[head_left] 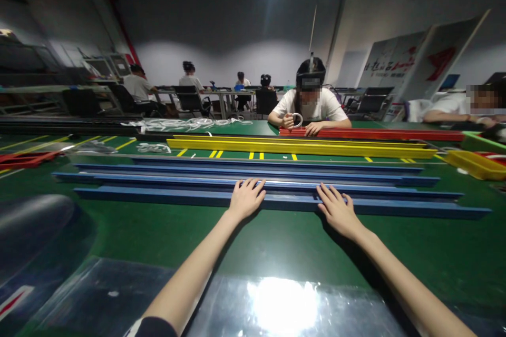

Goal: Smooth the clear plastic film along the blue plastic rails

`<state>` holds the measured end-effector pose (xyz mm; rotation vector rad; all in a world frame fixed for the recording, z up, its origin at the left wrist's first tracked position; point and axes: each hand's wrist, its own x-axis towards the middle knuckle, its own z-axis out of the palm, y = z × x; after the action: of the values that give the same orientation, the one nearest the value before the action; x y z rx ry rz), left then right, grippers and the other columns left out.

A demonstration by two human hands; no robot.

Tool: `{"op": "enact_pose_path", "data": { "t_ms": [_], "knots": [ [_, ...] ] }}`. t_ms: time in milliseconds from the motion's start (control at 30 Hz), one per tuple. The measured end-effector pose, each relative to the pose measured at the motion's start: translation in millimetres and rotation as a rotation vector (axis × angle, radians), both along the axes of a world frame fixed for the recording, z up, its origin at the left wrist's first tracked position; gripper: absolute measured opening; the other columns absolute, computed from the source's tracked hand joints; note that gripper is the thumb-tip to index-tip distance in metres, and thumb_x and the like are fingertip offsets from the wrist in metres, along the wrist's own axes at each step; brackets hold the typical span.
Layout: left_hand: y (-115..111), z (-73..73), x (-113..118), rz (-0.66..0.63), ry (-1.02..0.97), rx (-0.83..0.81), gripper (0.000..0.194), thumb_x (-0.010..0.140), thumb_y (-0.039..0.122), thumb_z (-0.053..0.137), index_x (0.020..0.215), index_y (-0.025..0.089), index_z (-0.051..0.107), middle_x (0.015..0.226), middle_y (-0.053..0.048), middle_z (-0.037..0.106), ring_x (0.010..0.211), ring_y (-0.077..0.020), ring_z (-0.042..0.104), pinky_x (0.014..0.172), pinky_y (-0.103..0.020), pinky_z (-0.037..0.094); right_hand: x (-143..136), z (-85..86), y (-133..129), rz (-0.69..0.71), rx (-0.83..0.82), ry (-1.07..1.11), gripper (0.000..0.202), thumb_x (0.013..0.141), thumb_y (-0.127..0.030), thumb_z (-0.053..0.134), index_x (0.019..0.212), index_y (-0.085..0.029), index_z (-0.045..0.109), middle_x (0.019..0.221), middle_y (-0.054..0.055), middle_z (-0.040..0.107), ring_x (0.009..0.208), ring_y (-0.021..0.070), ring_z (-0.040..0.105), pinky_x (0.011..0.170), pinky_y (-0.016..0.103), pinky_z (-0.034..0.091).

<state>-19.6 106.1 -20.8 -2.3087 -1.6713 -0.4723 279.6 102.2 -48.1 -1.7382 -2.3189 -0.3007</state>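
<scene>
Several long blue channel strips (pixel 177 197) lie side by side across the green table in front of me. My left hand (pixel 245 200) rests on the nearest strips left of centre, its fingers spread and pointing away from me. To the right, my right hand (pixel 337 208) lies over the same strips with fingers apart. Both palms face down, and neither hand is wrapped round anything. What is under the palms is hidden.
Behind the blue strips are yellow strips (pixel 300 147) and red strips (pixel 379 134). A person (pixel 316 105) opposite holds a white roll (pixel 297 120). White ties (pixel 185 124) lie at the back left, a yellow tray (pixel 474 165) at right. A clear sheet (pixel 213 300) covers the near table.
</scene>
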Motion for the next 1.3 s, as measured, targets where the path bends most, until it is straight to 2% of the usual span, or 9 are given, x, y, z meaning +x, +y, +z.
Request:
{"op": "enact_pose_path", "data": {
  "t_ms": [100, 200, 400, 500, 600, 800, 967, 1167, 1300],
  "knots": [
    [6.2, 4.6, -3.7, -0.019, 0.009, -0.123, 0.046, 0.092, 0.045, 0.027, 0.133, 0.028, 0.043, 0.141, -0.004, 0.041, 0.13, -0.0233, 0.036, 0.103, -0.046, 0.029, 3.2, 10.4, 9.5, 0.038, -0.021, 0.032, 0.05, 0.091, -0.046, 0.025, 0.133, -0.025, 0.042, 0.141, 0.007, 0.04, 0.128, 0.0248, 0.036, 0.1, 0.053, 0.026],
    [21.0, 12.1, -6.6, -0.01, -0.026, -0.193, 0.049, 0.093, 0.047, 0.023, 0.134, 0.025, 0.042, 0.146, -0.005, 0.033, 0.134, -0.0226, 0.028, 0.107, -0.046, 0.025, 5.6, 23.3, 29.4, 0.045, 0.004, 0.127, 0.05, 0.091, -0.047, 0.024, 0.129, -0.023, 0.046, 0.136, 0.009, 0.046, 0.122, 0.0239, 0.043, 0.097, 0.05, 0.031],
    [62.8, 24.0, -10.3, 0.043, -0.036, -0.188, 0.05, 0.093, 0.04, 0.027, 0.136, 0.017, 0.038, 0.146, -0.007, 0.033, 0.135, -0.0222, 0.027, 0.11, -0.042, 0.021, -0.3, 33.9, 80.4, 0.084, -0.008, 0.16, 0.048, 0.089, -0.04, 0.033, 0.128, -0.016, 0.048, 0.134, 0.013, 0.047, 0.12, 0.0261, 0.045, 0.096, 0.043, 0.037],
    [79.2, 23.5, -11.9, 0.056, -0.026, -0.19, 0.048, 0.093, 0.036, 0.028, 0.136, 0.018, 0.038, 0.145, -0.006, 0.034, 0.134, -0.0224, 0.029, 0.11, -0.042, 0.022, -9.8, 33.5, 100.5, 0.116, -0.06, 0.127, 0.052, 0.089, -0.039, 0.033, 0.131, -0.011, 0.046, 0.136, 0.015, 0.045, 0.123, 0.0262, 0.043, 0.1, 0.041, 0.035],
    [91.5, 18.8, -13.5, 0.063, -0.039, -0.212, 0.05, 0.093, 0.04, 0.027, 0.138, 0.021, 0.035, 0.146, -0.004, 0.032, 0.135, -0.0229, 0.026, 0.109, -0.045, 0.022, -21.3, 31.8, 115.3, 0.153, -0.079, 0.129, 0.055, 0.09, -0.04, 0.032, 0.134, -0.009, 0.042, 0.138, 0.016, 0.042, 0.127, 0.0256, 0.039, 0.104, 0.039, 0.031],
    [106.2, 12.0, -19.2, 0.017, -0.043, -0.294, 0.059, 0.089, 0.055, 0.026, 0.136, 0.021, 0.038, 0.145, -0.005, 0.033, 0.136, -0.0237, 0.025, 0.11, -0.049, 0.016, -40.9, 27.4, 131.9, 0.129, -0.159, 0.164, 0.059, 0.089, -0.049, 0.031, 0.138, -0.016, 0.038, 0.143, 0.01, 0.037, 0.133, 0.027, 0.028, 0.107, 0.046, 0.025],
    [112.7, 15.5, -23.1, -0.016, -0.031, -0.301, 0.062, 0.087, 0.06, 0.029, 0.133, 0.021, 0.043, 0.142, -0.007, 0.038, 0.134, -0.0231, 0.03, 0.111, -0.049, 0.013, -47.2, 32.9, 141.1, 0.155, -0.217, 0.123, 0.066, 0.087, -0.057, 0.031, 0.133, -0.013, 0.045, 0.136, 0.013, 0.046, 0.126, 0.0257, 0.039, 0.104, 0.041, 0.028],
    [120.7, 19.1, -21.0, -0.025, -0.04, -0.273, 0.062, 0.085, 0.062, 0.031, 0.128, 0.021, 0.049, 0.139, -0.007, 0.044, 0.129, -0.0226, 0.037, 0.11, -0.044, 0.019, -47.2, 41.4, 152.1, 0.184, -0.221, 0.058, 0.068, 0.084, -0.062, 0.033, 0.128, -0.013, 0.05, 0.131, 0.014, 0.05, 0.122, 0.0261, 0.044, 0.101, 0.038, 0.031],
    [127.3, 22.9, -22.5, -0.033, 0.0, -0.263, 0.063, 0.082, 0.066, 0.034, 0.123, 0.022, 0.054, 0.132, -0.006, 0.052, 0.12, -0.0232, 0.047, 0.101, -0.034, 0.033, -47.0, 44.6, 156.5, 0.212, -0.186, -0.006, 0.067, 0.083, -0.066, 0.033, 0.121, -0.015, 0.054, 0.125, 0.013, 0.056, 0.116, 0.0267, 0.049, 0.103, 0.042, 0.027]
  ]
}}
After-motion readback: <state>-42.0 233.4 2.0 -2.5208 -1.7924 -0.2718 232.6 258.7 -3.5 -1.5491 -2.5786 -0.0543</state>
